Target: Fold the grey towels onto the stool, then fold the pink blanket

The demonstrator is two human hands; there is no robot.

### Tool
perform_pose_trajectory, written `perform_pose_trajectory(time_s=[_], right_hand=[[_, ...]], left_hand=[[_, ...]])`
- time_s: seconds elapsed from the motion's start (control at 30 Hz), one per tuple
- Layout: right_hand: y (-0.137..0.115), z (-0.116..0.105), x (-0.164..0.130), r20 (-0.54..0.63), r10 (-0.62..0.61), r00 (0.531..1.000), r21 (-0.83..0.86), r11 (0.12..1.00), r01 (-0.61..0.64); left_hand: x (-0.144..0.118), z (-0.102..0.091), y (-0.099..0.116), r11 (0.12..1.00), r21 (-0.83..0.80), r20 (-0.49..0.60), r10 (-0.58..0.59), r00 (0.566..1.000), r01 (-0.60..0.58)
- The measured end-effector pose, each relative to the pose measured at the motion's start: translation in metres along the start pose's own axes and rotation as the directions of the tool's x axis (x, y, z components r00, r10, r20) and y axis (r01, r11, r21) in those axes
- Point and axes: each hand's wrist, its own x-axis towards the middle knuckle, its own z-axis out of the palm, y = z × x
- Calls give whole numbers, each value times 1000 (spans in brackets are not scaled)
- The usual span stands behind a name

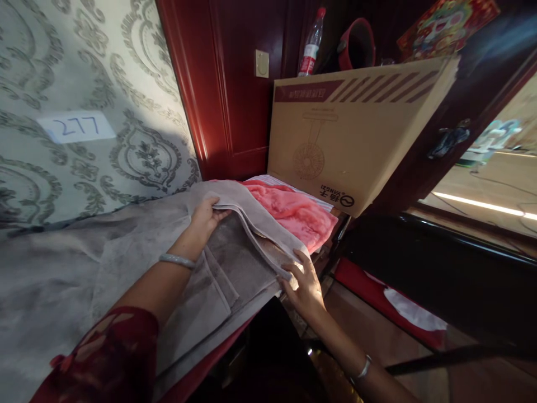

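Head view: gray cloth flap (260, 217) spans left hand (205, 219) to right hand (308, 286).

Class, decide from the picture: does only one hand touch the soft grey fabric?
No: the left hand and the right hand both touch the soft grey fabric along its folded edge.

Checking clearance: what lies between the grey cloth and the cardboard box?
In the head view, pink plush cloth and a strip of striped fabric lie between them.
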Motion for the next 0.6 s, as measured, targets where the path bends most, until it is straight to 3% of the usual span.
perform_pose_trajectory(time_s=[0.2, 0.37, 0.6], right_hand=[[23, -4, 41, -123, 219, 968, 216, 958, -189], [38, -11, 64, -5, 483, 876, 312, 833, -457], [56, -7, 59, 72, 570, 818, 294, 772, -564]], left_hand=[[12, 11, 5, 997, 64, 8, 33, 999, -34], [31, 32, 9, 988, 143, 41, 49, 998, -55], [57, 65, 1, 979, 202, 1, 32, 1000, -31]])
